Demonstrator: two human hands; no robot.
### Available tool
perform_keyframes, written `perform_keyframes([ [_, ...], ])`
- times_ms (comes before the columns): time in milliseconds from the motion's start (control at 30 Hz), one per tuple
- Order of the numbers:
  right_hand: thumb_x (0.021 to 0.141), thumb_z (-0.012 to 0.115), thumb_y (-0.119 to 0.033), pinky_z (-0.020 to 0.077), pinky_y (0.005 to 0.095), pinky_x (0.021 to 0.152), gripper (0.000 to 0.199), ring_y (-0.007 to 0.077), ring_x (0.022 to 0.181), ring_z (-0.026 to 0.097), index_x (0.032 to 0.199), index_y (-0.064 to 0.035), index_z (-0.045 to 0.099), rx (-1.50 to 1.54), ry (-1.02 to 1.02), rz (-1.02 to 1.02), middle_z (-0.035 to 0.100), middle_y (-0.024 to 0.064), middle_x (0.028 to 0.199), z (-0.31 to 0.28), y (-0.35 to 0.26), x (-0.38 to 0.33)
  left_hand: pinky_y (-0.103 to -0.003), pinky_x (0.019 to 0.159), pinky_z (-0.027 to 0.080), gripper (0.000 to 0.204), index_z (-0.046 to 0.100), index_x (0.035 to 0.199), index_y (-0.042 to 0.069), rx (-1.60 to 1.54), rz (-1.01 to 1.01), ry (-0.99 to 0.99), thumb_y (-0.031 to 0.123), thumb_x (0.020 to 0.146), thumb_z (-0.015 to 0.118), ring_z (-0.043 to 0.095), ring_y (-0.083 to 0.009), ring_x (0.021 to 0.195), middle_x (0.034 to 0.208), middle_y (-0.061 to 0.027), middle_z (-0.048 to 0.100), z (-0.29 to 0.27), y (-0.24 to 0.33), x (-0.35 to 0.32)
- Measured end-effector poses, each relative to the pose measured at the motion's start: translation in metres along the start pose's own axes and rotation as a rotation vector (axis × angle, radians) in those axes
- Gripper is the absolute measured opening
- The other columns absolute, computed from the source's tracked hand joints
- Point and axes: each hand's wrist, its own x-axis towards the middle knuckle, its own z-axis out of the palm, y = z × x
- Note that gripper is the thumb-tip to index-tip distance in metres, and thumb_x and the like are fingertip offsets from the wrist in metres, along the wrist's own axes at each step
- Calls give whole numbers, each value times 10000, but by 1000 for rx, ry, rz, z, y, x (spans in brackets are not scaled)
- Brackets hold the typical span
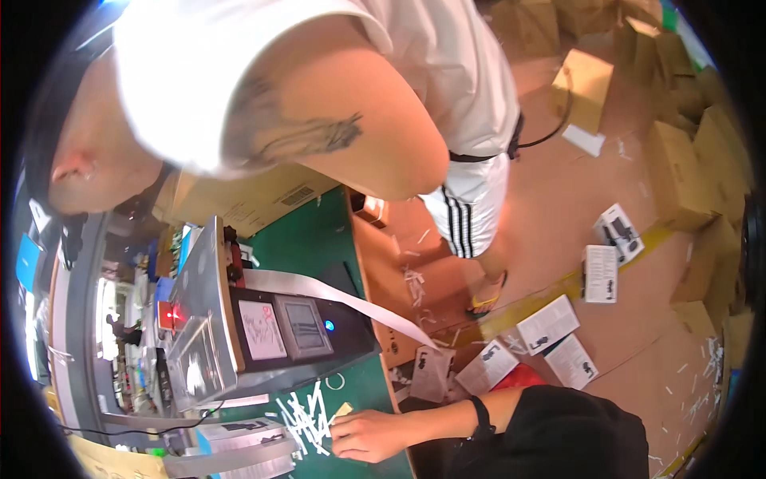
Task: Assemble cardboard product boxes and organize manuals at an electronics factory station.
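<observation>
My right hand [369, 435] reaches in from the lower right, past a black sleeve and a dark wristband. Its fingers are curled closed over the green tabletop [363, 383]. A small yellowish piece [343, 410] shows at the upper edge of the fingers; whether they grip it I cannot tell. Just left of the hand lies a loose pile of short white strips [305, 419]. Beyond the pile stands a boxy machine [335, 363] with a dark front, a small screen and a glowing blue button. My left hand is out of view.
Another person in a white shirt [471, 96] leans over the table's far side, near a large carton [255, 199]. A broad pale band [343, 299] runs from the machine over the table edge. White printed boxes [548, 323] and brown cartons [678, 176] cover parts of the floor.
</observation>
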Motion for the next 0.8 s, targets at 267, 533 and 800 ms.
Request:
perform_keyframes([
  [267,878,667,-153,512,397,778,158,263,942,590,986,-53,612,-184,-145,132,550,98,964,-25,29,-25,-294,695,554,171,653,1031,-38,165,91,-415,94,933,700,659,-163,765,884,-116,716,64,49,2],
  [533,873,674,-214,553,370,611,153,247,772,675,991,-126,718,-538,-270,592,676,78,822,-139,22,-255,-308,755,578,228,633,1112,-48,56,7,-254,96,941,681,690,-187,804,977,-135,714,55,70,2],
  [800,886,645,-309,538,380,697,265,245,848,669,1067,-120,686,-486,-98,1433,674,88,908,-236,-55,-339,-351,738,559,198,688,1066,-30,67,-69,-390,99,915,682,711,-242,782,912,-147,735,41,41,3],
])
